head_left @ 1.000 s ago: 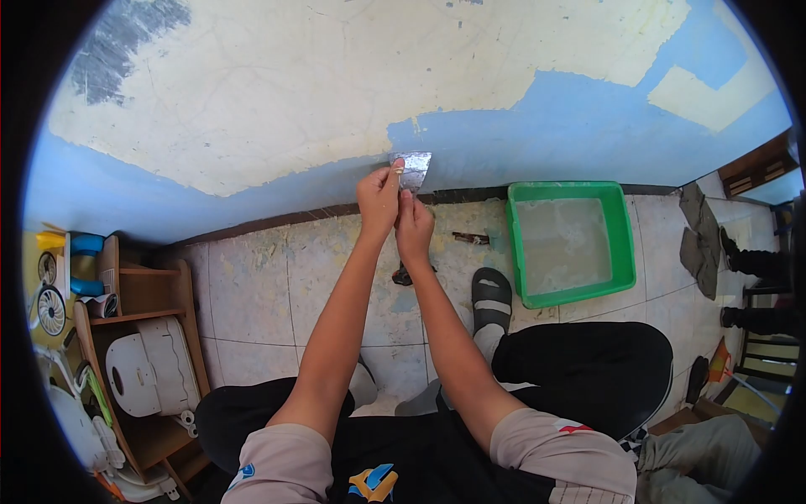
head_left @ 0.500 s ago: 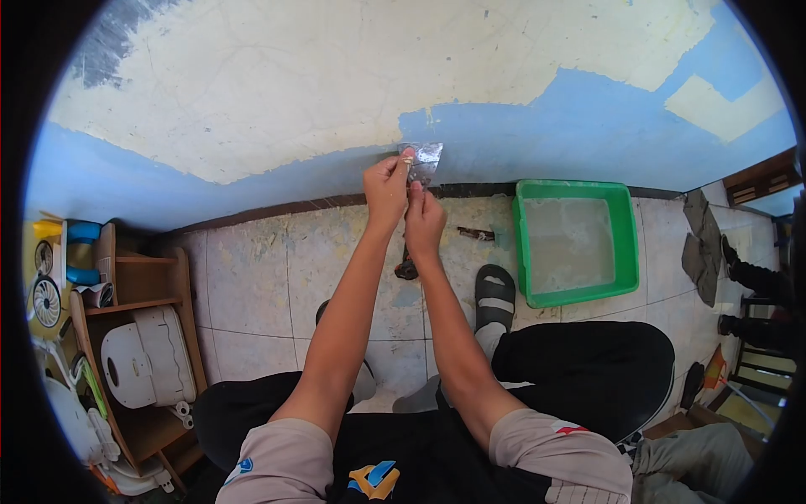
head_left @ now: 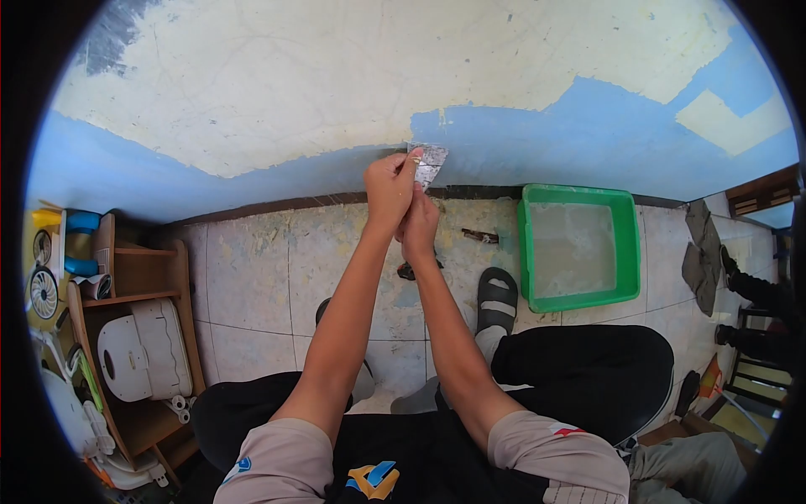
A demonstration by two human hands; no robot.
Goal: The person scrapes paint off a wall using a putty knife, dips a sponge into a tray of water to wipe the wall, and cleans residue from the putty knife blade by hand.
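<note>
A paint scraper (head_left: 431,166) with a flat, smeared metal blade is held out in front of the wall, its blade pointing up. My right hand (head_left: 419,227) is wrapped round its lower end, so the handle is hidden. My left hand (head_left: 389,191) is closed at the left side of the blade, thumb and fingers pinched against it, with a small pale bit by the fingertips. Behind the blade, the wall (head_left: 504,130) has light blue paint low down and a bare cream area above a ragged edge.
A green basin (head_left: 525,252) with cloudy water stands on the tiles to the right. Near it lies a dark narrow object (head_left: 480,236). Another dark object (head_left: 406,271) is partly behind my right hand. A wooden shelf (head_left: 143,298) stands left; a grey cloth (head_left: 700,256) lies far right.
The scraper blade has turned and tilted in my hands, and my right hand has closed in beside the left. The view has shifted slightly.
</note>
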